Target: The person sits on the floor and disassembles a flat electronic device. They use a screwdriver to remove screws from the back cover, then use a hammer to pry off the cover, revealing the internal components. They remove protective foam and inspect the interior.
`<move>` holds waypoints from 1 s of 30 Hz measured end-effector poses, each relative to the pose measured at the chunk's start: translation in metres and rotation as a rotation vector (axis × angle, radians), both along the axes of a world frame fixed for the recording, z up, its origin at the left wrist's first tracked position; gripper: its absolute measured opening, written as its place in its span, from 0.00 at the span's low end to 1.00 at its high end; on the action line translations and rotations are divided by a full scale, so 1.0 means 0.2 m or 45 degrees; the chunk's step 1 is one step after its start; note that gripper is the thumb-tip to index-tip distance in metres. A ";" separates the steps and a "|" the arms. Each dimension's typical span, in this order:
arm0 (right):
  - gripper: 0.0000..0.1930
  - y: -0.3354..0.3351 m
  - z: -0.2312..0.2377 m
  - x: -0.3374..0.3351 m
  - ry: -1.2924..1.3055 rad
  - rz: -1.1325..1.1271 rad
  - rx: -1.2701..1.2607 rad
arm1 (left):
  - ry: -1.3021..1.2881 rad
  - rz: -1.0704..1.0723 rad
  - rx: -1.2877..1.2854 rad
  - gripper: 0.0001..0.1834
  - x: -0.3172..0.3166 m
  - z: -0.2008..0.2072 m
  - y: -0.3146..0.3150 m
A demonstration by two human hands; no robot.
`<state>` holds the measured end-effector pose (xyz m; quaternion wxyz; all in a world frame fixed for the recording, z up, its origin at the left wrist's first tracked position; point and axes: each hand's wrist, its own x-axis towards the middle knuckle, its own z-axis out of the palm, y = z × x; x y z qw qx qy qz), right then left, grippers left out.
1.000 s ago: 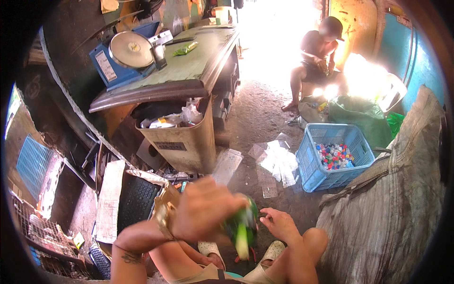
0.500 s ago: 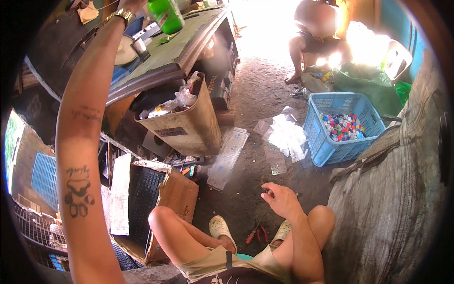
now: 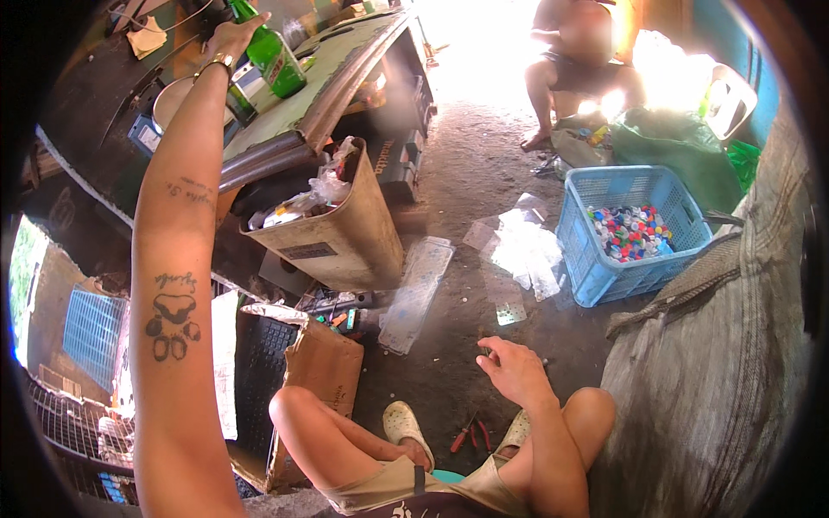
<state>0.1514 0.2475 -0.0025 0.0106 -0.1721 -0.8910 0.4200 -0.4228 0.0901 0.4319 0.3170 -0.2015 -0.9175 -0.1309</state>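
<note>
My left arm stretches up to the table at the upper left. My left hand (image 3: 231, 41) is closed around the neck of a green glass bottle (image 3: 278, 67), which tilts over the tabletop. Above my right knee, my right hand (image 3: 516, 371) has its fingers curled in a pinch. Something small and dark seems to sit at its fingertips, too small to name. Pliers with red handles (image 3: 466, 437) lie on the ground between my feet.
A worn table (image 3: 345, 65) stands at upper left, a grimy bin (image 3: 354, 233) of rubbish below it. A cardboard box (image 3: 324, 367) holds a dark keyboard (image 3: 262, 363). Clear sheets (image 3: 524, 259) lie near a blue crate (image 3: 635, 281) of bottle caps. A person (image 3: 583, 52) sits beyond.
My left hand and the green bottle have come lower and further left in the picture, so more of both shows. My right hand keeps its curled pose in nearly the same place.
</note>
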 end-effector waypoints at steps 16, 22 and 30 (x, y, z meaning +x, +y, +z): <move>0.15 -0.03 0.10 0.12 0.244 -0.062 -0.090 | 0.594 -0.065 0.214 0.26 0.29 -0.44 -0.32; 0.13 0.09 0.22 0.29 0.641 -0.356 -0.251 | 0.629 -0.034 -0.632 0.08 0.85 -0.48 -0.08; 0.12 -0.02 0.29 0.18 0.650 -0.438 -0.928 | 0.388 -0.496 -0.485 0.19 0.58 -0.54 0.65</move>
